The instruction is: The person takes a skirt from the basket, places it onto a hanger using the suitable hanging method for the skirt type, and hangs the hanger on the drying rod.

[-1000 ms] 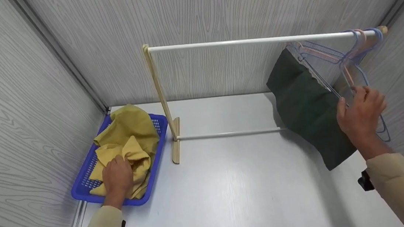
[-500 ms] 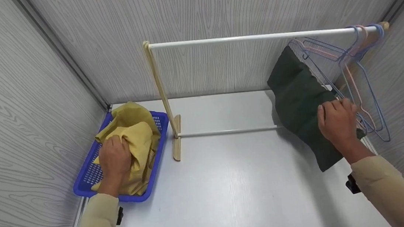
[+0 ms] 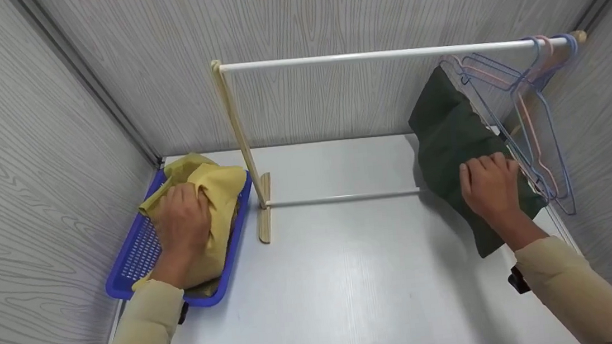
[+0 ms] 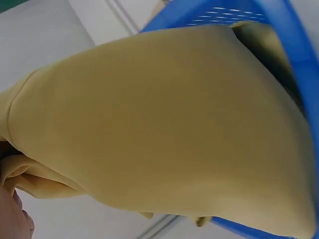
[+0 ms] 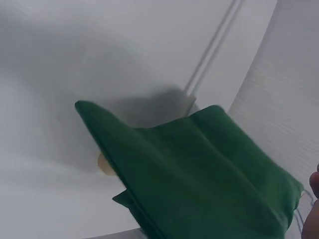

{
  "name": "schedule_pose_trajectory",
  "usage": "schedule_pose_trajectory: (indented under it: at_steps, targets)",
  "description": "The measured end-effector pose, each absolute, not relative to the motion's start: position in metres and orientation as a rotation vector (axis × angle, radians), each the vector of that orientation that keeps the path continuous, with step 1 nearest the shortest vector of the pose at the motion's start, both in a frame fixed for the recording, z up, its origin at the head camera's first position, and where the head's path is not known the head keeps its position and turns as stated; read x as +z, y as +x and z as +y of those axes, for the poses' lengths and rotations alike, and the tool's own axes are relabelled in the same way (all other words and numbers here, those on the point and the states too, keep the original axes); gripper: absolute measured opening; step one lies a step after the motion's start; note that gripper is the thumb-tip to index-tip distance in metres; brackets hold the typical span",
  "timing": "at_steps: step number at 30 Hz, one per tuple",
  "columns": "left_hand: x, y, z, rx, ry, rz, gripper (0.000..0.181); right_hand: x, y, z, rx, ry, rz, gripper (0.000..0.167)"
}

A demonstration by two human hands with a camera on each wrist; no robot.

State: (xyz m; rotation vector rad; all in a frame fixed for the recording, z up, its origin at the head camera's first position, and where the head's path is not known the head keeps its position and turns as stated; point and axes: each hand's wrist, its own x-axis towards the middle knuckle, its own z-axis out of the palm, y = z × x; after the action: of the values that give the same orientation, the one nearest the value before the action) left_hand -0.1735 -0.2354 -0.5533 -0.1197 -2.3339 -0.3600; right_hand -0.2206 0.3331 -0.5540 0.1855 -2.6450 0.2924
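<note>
My left hand [image 3: 182, 220] grips a bunched piece of yellow cloth [image 3: 223, 183], partly raised from the blue basket [image 3: 114, 286]. Much of that cloth fills the left wrist view, with my fingers [image 4: 20, 219] at its lower left corner. A darker mustard cloth [image 3: 193, 161] lies behind it in the basket. On the right a dark green cloth [image 3: 438, 120] hangs from a hanger on the rack. My right hand [image 3: 490, 188] is in front of it with loosely bent fingers. In the right wrist view a gap shows between the fingers [image 5: 314, 219] and the green cloth.
A rack with a white top rod [image 3: 373, 55] and a wooden post [image 3: 235, 128] stands on the white table [image 3: 344, 280]. Blue hangers [image 3: 572, 48] and a pink hanger [image 3: 550, 48] are bunched at the rod's right end. Wood-grain panels enclose three sides.
My left hand has lifted the yellow cloth and shifted it slightly up and right. My right hand has left the hangers and moved leftward over the green cloth, which stays hanging.
</note>
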Motion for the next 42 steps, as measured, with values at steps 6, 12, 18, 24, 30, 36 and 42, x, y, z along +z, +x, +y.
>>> schedule_pose_trajectory:
  at_steps: [6, 12, 18, 24, 30, 36, 42]
  targets:
    - [-0.535, -0.174, -0.209, -0.348, -0.229, -2.312, 0.028, -0.551, -0.217, 0.317, 0.298, 0.245, -2.608, 0.036]
    - [-0.523, -0.179, -0.184, -0.307, -0.350, -2.271, 0.026, -0.552, -0.214, 0.298, 0.319, 0.327, -2.628, 0.031]
    - [-0.514, -0.188, -0.152, -0.313, -0.455, -2.194, 0.024, -0.553, -0.213, 0.274, 0.342, 0.427, -2.716, 0.029]
    - [-0.511, -0.191, -0.121, -0.267, -0.515, -2.190, 0.022, -0.560, -0.205, 0.242, 0.328, 0.636, -2.628, 0.027]
    - [-0.518, -0.190, -0.094, -0.244, -0.597, -2.199, 0.016, -0.561, -0.199, 0.214, 0.320, 0.734, -2.589, 0.024]
    - [-0.544, -0.176, -0.074, -0.220, -0.824, -2.265, 0.018, -0.571, -0.193, 0.206, 0.280, 0.767, -2.670, 0.024]
    - [-0.565, -0.168, -0.075, -0.245, -0.884, -2.270, 0.017, -0.597, -0.184, 0.203, 0.276, 0.839, -2.664, 0.019]
